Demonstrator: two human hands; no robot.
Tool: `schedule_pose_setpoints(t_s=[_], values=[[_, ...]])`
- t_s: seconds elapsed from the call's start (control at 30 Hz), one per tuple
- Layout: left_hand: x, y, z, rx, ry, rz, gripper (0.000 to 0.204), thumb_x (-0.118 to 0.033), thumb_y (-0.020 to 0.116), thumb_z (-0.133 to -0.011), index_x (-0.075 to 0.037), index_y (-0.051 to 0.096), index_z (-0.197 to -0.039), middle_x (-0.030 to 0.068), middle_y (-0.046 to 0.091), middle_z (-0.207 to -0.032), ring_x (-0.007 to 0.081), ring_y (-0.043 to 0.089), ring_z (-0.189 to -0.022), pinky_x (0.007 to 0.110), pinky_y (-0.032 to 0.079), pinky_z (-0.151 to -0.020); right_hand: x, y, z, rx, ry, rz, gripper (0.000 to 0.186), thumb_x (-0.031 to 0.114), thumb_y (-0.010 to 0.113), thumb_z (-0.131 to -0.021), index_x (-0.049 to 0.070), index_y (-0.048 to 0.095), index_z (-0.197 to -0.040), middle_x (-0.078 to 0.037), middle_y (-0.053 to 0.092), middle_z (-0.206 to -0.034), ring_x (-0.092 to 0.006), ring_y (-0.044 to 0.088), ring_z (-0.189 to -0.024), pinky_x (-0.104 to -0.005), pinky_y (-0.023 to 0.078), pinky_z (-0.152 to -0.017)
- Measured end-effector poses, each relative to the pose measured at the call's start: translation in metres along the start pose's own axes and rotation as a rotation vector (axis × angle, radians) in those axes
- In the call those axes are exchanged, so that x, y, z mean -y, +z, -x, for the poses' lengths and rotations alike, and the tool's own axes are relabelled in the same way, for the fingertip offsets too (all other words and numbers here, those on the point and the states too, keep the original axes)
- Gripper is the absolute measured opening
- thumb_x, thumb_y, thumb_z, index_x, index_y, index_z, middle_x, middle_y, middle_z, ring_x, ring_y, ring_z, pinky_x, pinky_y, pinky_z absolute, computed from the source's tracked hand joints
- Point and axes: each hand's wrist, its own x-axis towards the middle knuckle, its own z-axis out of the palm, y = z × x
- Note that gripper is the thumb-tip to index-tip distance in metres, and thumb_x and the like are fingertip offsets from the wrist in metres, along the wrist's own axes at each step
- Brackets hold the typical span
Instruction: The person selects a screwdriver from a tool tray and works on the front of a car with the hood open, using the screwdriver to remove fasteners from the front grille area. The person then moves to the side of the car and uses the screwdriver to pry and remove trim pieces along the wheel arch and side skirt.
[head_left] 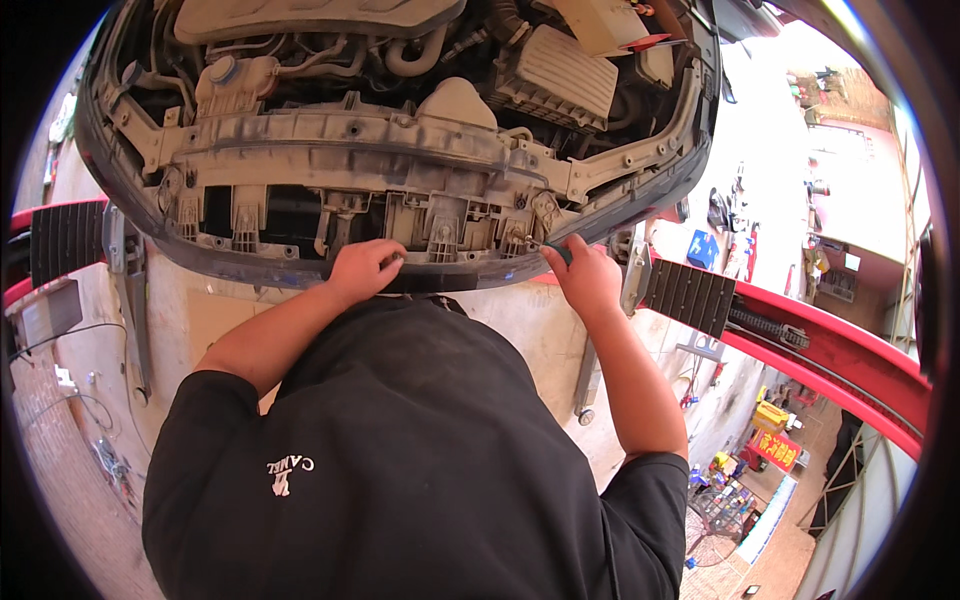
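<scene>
An open car front spans the top of the head view, its dusty front panel (330,150) bare above the dark bumper edge (300,270). My right hand (592,278) is closed around the green handle of a screwdriver (564,253). Its thin shaft points left to the brackets by the right end of the panel; whether the tip touches a screw is too small to tell. Over the bumper's middle rests my left hand (364,272), fingers curled and pinched together near a small dark spot. What they hold, if anything, I cannot make out.
A ribbed airbox (558,75) and a capped coolant tank (235,82) sit in the engine bay. Red lift arms with black pads (688,297) reach in from both sides. Tools, a yellow case (770,415) and a floor fan (715,525) stand at the right.
</scene>
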Motion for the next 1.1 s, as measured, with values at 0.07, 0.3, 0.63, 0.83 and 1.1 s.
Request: schedule_pose_setpoints(t_s=[0.07,0.3,0.63,0.83,1.1], values=[[-0.009,0.007,-0.012,0.029,0.107,0.007,0.017,-0.020,0.066,-0.089,-0.011,0.068,-0.104,0.0079,0.068,-0.091,0.0279,0.067,-0.079,0.040,0.053,-0.069,-0.018,0.012,-0.002,-0.090,-0.173,-0.042,0.029,0.031,0.072,-0.087,0.010,0.065,-0.105,-0.012,0.068,-0.088,-0.0343,0.067,-0.088,-0.0478,0.052,-0.076],[-0.058,0.095,-0.123,0.211,0.184,-0.159,0.033,-0.022,0.068,-0.088,-0.014,0.062,-0.120,0.0081,0.064,-0.101,0.0305,0.066,-0.094,0.044,0.053,-0.078,-0.007,-0.001,-0.007,0.107,0.080,0.024,0.028,0.024,0.076,-0.082,0.011,0.062,-0.102,-0.009,0.062,-0.095,-0.0329,0.062,-0.094,-0.0449,0.053,-0.077],[-0.076,0.140,-0.177,0.390,0.313,-0.415,0.017,-0.025,0.074,-0.084,-0.014,0.065,-0.093,0.0069,0.059,-0.095,0.0316,0.066,-0.087,0.045,0.053,-0.071,-0.051,0.010,0.023,-0.148,-0.072,-0.214,0.020,0.020,0.074,-0.084,0.011,0.064,-0.099,-0.008,0.060,-0.092,-0.0319,0.063,-0.086,-0.0445,0.052,-0.073],[-0.069,0.133,-0.179,0.331,0.360,-0.341,0.016,-0.026,0.072,-0.085,-0.014,0.065,-0.092,0.0066,0.056,-0.099,0.0312,0.066,-0.088,0.045,0.053,-0.069,-0.053,0.012,0.015,-0.200,-0.017,-0.386,0.020,0.022,0.075,-0.084,0.010,0.067,-0.097,-0.009,0.064,-0.090,-0.0326,0.065,-0.083,-0.0431,0.052,-0.072],[-0.113,0.066,-0.183,0.719,0.486,-0.665,0.013,-0.018,0.067,-0.081,-0.012,0.071,-0.092,0.0108,0.073,-0.087,0.0344,0.072,-0.081,0.049,0.056,-0.060,-0.071,-0.028,0.054,-0.111,0.160,-0.618,0.015,0.012,0.074,-0.087,0.000,0.067,-0.092,-0.008,0.065,-0.080,-0.0147,0.060,-0.075,-0.0283,0.048,-0.072]])
